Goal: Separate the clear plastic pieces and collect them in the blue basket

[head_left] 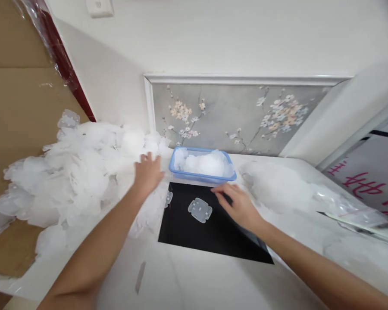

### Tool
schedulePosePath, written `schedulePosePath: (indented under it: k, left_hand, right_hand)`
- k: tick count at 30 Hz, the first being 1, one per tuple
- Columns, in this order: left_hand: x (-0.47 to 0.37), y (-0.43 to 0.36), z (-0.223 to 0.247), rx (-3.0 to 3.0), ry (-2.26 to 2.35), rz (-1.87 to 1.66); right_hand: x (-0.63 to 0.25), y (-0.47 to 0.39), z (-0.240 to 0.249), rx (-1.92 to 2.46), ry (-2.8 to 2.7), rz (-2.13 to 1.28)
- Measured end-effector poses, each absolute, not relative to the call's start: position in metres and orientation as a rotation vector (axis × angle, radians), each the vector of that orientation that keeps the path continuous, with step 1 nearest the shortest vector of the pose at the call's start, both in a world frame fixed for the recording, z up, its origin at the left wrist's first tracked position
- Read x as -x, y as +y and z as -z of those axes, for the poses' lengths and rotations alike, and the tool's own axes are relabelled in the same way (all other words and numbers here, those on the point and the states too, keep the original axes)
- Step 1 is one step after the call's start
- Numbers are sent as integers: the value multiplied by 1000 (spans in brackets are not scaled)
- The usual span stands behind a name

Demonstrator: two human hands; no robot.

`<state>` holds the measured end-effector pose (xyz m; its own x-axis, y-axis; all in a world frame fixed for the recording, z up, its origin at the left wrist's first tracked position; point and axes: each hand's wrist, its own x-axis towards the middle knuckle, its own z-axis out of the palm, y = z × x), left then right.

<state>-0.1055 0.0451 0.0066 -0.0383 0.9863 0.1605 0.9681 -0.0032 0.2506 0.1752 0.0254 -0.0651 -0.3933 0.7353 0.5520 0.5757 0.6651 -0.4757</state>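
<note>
A large heap of thin translucent white plastic pieces covers the left of the table. My left hand is over the heap's right edge with its fingers apart, and I see nothing held in it. One flat translucent plastic piece with lobed edges lies on a black mat. Another piece overlaps the mat's left edge. My right hand is above the mat's upper right part, thumb and forefinger closed in a pinch. Whatever they may hold cannot be made out.
Behind the mat stands a blue plastic basket with white pieces inside. Clear plastic bags with whitish contents lie to the right. Cardboard stands at the left, and a framed floral panel is on the wall behind.
</note>
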Motion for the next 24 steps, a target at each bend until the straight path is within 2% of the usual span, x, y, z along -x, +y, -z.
schedulePosePath:
  k: [2,4,6,12,18,24]
  left_hand:
    - [134,53,-16,-1983,2416,-362]
    - [153,58,-13,-1805,2576,29]
    - [161,60,-4,-1798,2607,200]
    - [159,53,10,-1955,2649,186]
    - [156,36,7,-2168,2648,226]
    - [138,8,-20,-2386,2515,236]
  right_hand:
    - [-178,-2,79,1034,-2177,-329]
    - [-176,-18,88,1045,-2266,-346]
    - [-168,-25,90,1065,-2363,-307]
    - [-140,-12,91,1076,-2523,-95]
    - [-147,2,101,824,-2590,149]
    - [-176,1,100,811,-2467,103]
